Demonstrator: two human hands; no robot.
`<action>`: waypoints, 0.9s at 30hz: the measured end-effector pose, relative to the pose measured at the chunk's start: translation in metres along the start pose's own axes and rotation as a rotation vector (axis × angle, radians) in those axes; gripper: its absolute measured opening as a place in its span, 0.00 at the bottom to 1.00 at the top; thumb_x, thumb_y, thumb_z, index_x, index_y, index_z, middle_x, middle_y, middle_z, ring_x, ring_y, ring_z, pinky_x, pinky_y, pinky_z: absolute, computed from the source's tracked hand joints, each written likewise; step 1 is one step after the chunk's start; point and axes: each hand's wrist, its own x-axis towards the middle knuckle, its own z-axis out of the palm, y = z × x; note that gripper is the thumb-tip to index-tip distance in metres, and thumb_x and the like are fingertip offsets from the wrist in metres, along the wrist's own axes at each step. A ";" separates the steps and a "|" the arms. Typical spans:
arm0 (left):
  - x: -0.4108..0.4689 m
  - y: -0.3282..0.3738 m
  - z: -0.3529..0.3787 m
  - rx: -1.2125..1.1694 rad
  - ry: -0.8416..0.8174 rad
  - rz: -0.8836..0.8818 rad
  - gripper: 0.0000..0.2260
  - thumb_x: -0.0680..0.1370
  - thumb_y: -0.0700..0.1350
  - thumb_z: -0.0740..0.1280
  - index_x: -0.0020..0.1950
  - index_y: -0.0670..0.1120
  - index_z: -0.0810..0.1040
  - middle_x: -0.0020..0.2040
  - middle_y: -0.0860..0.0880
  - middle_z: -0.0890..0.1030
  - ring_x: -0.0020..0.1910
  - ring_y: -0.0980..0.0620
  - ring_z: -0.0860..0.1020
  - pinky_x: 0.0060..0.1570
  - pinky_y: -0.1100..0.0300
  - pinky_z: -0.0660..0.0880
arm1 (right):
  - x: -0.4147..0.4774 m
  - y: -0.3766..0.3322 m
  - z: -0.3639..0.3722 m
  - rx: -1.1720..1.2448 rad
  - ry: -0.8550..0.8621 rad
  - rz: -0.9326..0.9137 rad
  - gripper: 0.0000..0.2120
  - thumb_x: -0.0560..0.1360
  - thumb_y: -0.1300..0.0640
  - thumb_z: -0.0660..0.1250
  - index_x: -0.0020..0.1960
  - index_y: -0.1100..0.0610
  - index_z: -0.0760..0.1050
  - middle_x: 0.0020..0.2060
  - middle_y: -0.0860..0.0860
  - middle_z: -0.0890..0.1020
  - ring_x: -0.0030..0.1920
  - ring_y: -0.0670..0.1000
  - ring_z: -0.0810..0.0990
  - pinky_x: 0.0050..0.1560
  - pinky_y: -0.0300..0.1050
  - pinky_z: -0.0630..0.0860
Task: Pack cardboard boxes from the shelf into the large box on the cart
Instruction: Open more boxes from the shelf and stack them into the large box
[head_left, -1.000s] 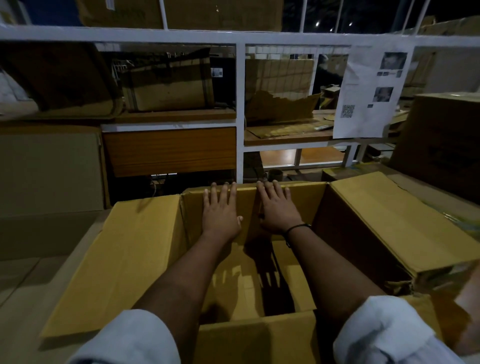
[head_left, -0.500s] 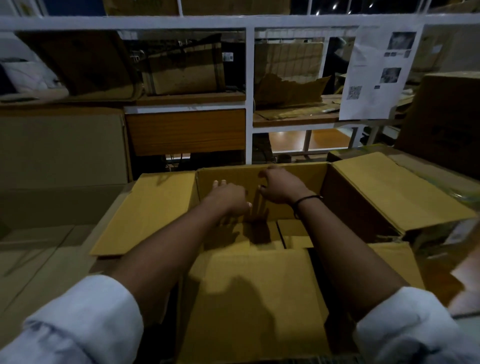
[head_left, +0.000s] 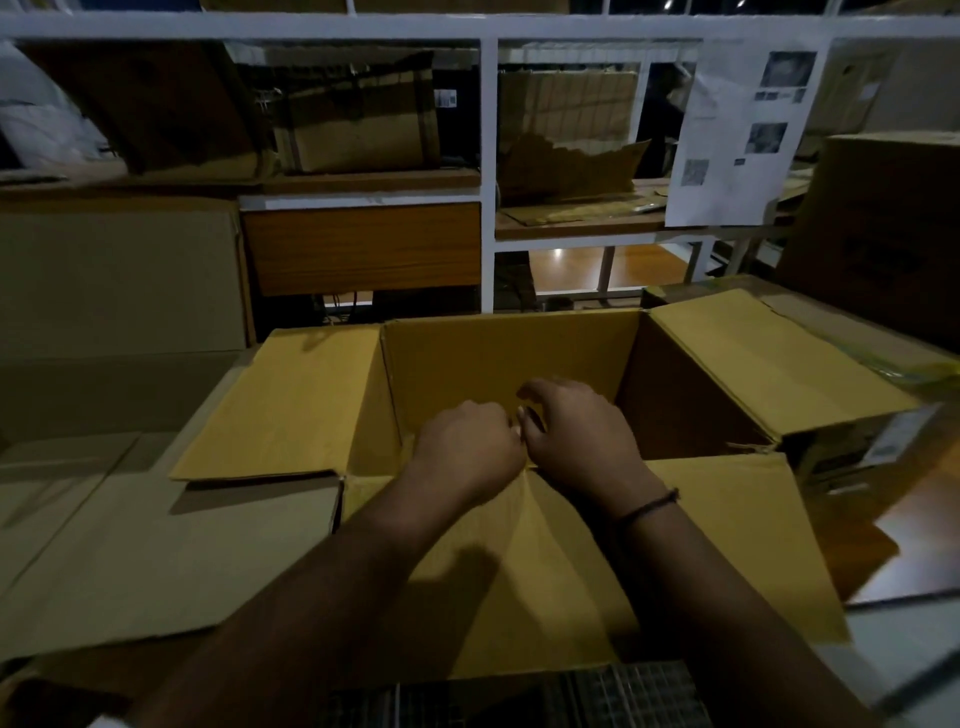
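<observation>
1. The large box (head_left: 509, 364) stands open right in front of the person, its far wall close to the white shelf frame (head_left: 488, 171), with only a narrow dark gap between them.
2. Its left flap (head_left: 280, 405) lies spread outward over flat cardboard; its right flap (head_left: 769, 358) folds out against another carton (head_left: 878, 447) standing just beside it, so the right side is crowded.
3. The near flap (head_left: 717, 545) slopes toward the person, creased down its middle where the hands meet.
4. The left hand (head_left: 467, 447) is curled closed at the flap's top edge and the right hand (head_left: 582, 436), a dark band on its wrist, is curled beside it, knuckles touching; whether either actually pinches the cardboard I cannot tell.
5. The box's inside looks bare, plain yellow-brown, deep in shadow on its right.
6. On the shelf behind sit worn cardboard boxes (head_left: 358, 119), one torn, and a printed sheet (head_left: 737, 135) hangs from the frame.
</observation>
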 end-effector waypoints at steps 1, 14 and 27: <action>-0.005 0.000 0.008 -0.042 0.027 -0.010 0.18 0.85 0.56 0.55 0.45 0.50 0.77 0.40 0.49 0.78 0.38 0.49 0.78 0.42 0.51 0.79 | -0.010 0.001 0.001 -0.015 0.039 0.005 0.11 0.83 0.48 0.61 0.61 0.48 0.78 0.52 0.46 0.82 0.47 0.46 0.79 0.44 0.44 0.80; 0.027 -0.007 0.035 0.048 0.475 -0.026 0.21 0.84 0.58 0.53 0.41 0.52 0.79 0.31 0.54 0.73 0.27 0.55 0.71 0.27 0.59 0.67 | 0.015 0.015 0.025 -0.026 0.298 -0.083 0.14 0.84 0.49 0.58 0.43 0.51 0.76 0.29 0.45 0.72 0.27 0.44 0.69 0.25 0.43 0.68; 0.056 -0.016 0.056 0.103 0.630 0.025 0.24 0.86 0.56 0.49 0.39 0.52 0.78 0.32 0.52 0.76 0.32 0.52 0.72 0.40 0.52 0.72 | 0.029 0.033 0.051 -0.093 0.449 -0.125 0.15 0.85 0.49 0.56 0.43 0.53 0.72 0.32 0.47 0.71 0.31 0.50 0.69 0.34 0.47 0.64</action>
